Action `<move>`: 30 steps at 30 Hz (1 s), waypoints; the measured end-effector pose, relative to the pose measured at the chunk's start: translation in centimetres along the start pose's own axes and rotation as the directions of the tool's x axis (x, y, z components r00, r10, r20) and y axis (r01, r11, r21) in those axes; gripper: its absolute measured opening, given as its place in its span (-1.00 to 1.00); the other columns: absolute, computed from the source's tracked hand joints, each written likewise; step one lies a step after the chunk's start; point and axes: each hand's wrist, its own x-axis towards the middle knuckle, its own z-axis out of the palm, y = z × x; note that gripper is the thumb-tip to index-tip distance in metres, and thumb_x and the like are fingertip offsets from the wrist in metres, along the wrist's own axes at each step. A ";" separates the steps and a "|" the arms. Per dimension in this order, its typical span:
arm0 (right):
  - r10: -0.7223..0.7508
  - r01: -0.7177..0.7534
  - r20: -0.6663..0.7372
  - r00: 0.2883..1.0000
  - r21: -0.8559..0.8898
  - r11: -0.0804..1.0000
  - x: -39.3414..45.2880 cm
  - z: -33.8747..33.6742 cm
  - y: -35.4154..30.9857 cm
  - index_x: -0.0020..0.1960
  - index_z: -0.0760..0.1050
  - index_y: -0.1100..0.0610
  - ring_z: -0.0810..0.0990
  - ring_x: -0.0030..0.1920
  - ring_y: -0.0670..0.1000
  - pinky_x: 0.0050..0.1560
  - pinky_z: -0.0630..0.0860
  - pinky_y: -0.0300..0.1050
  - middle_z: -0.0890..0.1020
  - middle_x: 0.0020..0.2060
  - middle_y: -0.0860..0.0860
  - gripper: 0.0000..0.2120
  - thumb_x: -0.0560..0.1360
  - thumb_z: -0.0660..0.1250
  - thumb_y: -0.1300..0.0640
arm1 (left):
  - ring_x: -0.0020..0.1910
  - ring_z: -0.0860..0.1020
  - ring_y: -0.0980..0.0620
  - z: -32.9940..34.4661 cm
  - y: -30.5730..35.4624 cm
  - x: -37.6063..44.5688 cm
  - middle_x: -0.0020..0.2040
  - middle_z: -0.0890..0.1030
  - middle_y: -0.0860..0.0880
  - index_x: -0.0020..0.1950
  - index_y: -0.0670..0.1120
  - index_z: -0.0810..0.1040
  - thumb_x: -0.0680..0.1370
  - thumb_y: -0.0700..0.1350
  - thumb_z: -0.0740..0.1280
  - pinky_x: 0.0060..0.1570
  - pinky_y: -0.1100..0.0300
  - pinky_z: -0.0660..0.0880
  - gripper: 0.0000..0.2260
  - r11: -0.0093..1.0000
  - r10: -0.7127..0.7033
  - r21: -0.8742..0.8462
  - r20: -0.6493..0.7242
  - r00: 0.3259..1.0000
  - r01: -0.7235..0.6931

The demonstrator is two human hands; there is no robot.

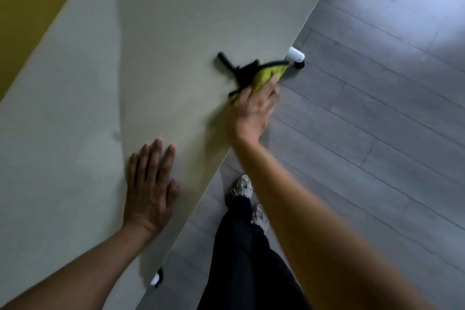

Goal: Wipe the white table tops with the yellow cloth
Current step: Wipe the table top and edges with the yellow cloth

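— That white table top, is it laminate? It looks smooth and matt, hardly any shine.

— Seems so. The yellow cloth is soft fabric with a dark edging, blurred though.

— And the floor?

— Grey planks with a wood-grain look, faint sheen. The table's foot looks like glossy white plastic.
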 end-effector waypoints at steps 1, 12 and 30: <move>-0.003 0.003 0.013 1.000 0.001 1.000 -3.2 0.5 1.2 0.64 -0.06 0.10 0.24 0.47 0.20 0.49 0.19 0.09 0.21 0.52 0.16 -0.35 0.65 0.15 0.06 | 0.67 0.12 -0.28 0.1 -0.1 0.0 0.70 0.13 -0.19 0.68 -0.14 0.23 0.69 0.08 0.01 0.60 -0.32 0.06 -0.42 1.000 0.004 0.004 -0.011 1.000 -0.004; 0.006 -0.006 0.020 1.000 -0.003 1.000 -1.3 0.4 0.5 0.65 -0.10 0.10 0.25 0.47 0.18 0.47 0.18 0.04 0.21 0.53 0.14 -0.34 0.66 0.14 0.05 | 0.68 0.10 -0.23 0.4 -0.7 0.1 0.71 0.11 -0.17 0.69 -0.11 0.19 0.68 0.07 0.04 0.62 -0.28 0.04 -0.41 1.000 0.024 0.012 -0.044 0.999 -0.023; -0.022 0.020 0.060 0.998 0.032 0.999 -16.7 2.2 6.4 0.64 -0.09 0.04 0.18 0.51 0.02 0.49 0.05 -0.17 0.22 0.52 0.06 -0.37 0.66 0.12 0.10 | 0.64 0.20 -0.27 1.6 -1.0 0.2 0.67 0.21 -0.21 0.67 -0.13 0.26 0.67 0.08 0.06 0.60 -0.30 0.11 -0.41 0.998 0.064 0.035 -0.140 0.988 -0.060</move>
